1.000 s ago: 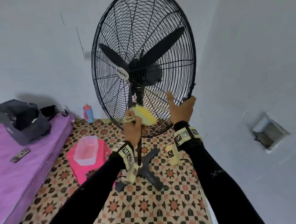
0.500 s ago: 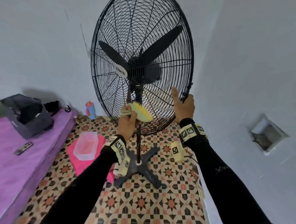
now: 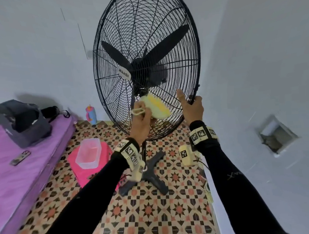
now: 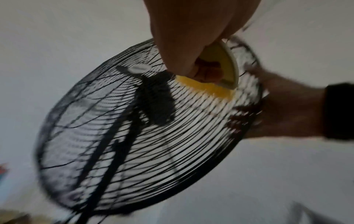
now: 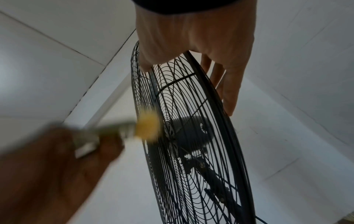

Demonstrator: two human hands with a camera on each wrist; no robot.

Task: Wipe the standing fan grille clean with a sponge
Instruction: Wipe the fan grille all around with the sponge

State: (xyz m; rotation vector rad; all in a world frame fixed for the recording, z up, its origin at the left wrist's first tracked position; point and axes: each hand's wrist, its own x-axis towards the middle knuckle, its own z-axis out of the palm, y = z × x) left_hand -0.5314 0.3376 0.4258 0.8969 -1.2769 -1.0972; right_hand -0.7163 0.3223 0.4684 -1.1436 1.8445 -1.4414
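A tall black standing fan fills the head view, and its round wire grille [image 3: 144, 29] faces me. My left hand [image 3: 140, 118] grips the pale handle of a sponge [image 3: 158, 108] with a yellow scrubbing face. That face presses on the lower grille, just below the hub. From the left wrist, the yellow sponge [image 4: 214, 89] lies against the wires [image 4: 134, 136] under my curled fingers [image 4: 191, 37]. My right hand [image 3: 192, 107] holds the grille's lower right rim. The right wrist view shows the thumb in front of the grille [image 5: 191, 151] and the fingers [image 5: 228, 91] behind it.
The fan's cross-shaped base [image 3: 152, 173] stands on a patterned tile floor. A pink stool [image 3: 105, 156] with a clear tub [image 3: 87, 152] sits to its left, beside a purple mattress [image 3: 13, 181] carrying a dark bag [image 3: 22, 120]. A grey wall with a recess [image 3: 277, 135] is close on the right.
My left hand has slid the sponge up and to the right across the lower grille. My right hand has kept its hold on the rim.
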